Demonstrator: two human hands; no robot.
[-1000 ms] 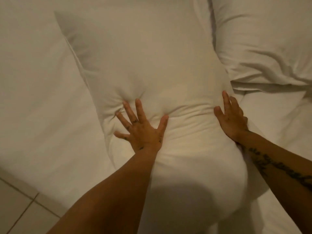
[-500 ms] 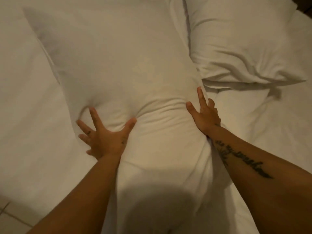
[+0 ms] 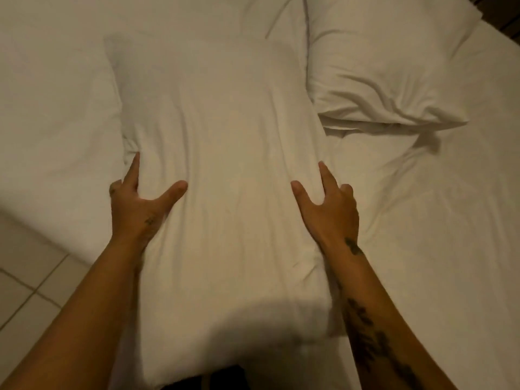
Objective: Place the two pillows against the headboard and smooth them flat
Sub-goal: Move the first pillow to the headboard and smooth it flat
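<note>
since the earlier frame both hands had slid out from the top of the near pillow (image 3: 225, 153) to its two long edges, and the deep dent in its middle had gone. from the head camera, the only view, my left hand (image 3: 138, 209) lay along the pillow's left edge, fingers spread wide, forefinger pointing up the side and thumb resting on top; it pressed flat and gripped nothing. my right hand (image 3: 329, 209) mirrored it on the right edge, fingers wide too, thumb on the cover, the other fingers partly tucked over the side. the pillow lay lengthwise on the bed sheet (image 3: 436, 249), its far end pointing up the bed, with only soft lengthwise wrinkles left. the second pillow (image 3: 388, 66) sat just beside it at upper right, creased and slumped at its near corner. i could not make out a headboard for sure. i judged the near pillow nearly smooth, but the second one not yet flattened, and both perhaps needing a push farther up. floor tiles (image 3: 31, 277) showed at lower left.
</note>
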